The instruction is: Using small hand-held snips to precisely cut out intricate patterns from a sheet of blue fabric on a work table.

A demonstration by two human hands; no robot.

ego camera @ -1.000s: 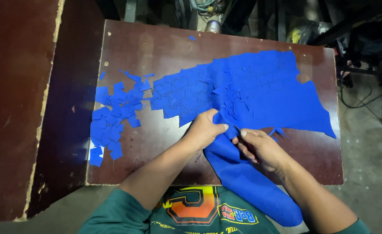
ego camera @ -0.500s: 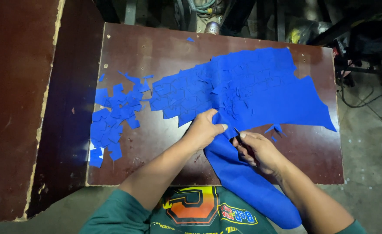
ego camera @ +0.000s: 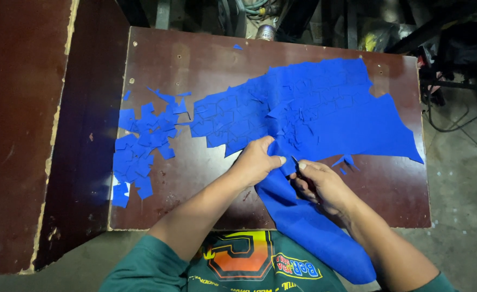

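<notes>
A large blue fabric sheet (ego camera: 330,113), marked with outlined shapes, lies across a dark brown table (ego camera: 195,59) and hangs off the near edge toward me. My left hand (ego camera: 257,160) pinches a fold of the fabric near the table's front. Right beside it, my right hand (ego camera: 319,181) grips a small dark cutting tool whose tip (ego camera: 295,161) touches the fabric. A pile of cut blue pieces (ego camera: 141,146) lies on the table's left part.
A second dark brown panel (ego camera: 17,124) stands to the left, across a shadowed gap. Cables (ego camera: 465,119) and dark equipment lie on the floor at the right. Clutter and a metal can (ego camera: 265,32) sit beyond the far edge.
Both hands stay at the same fold of fabric, shifting only slightly. The fabric sheet and the cut pieces have not visibly moved.
</notes>
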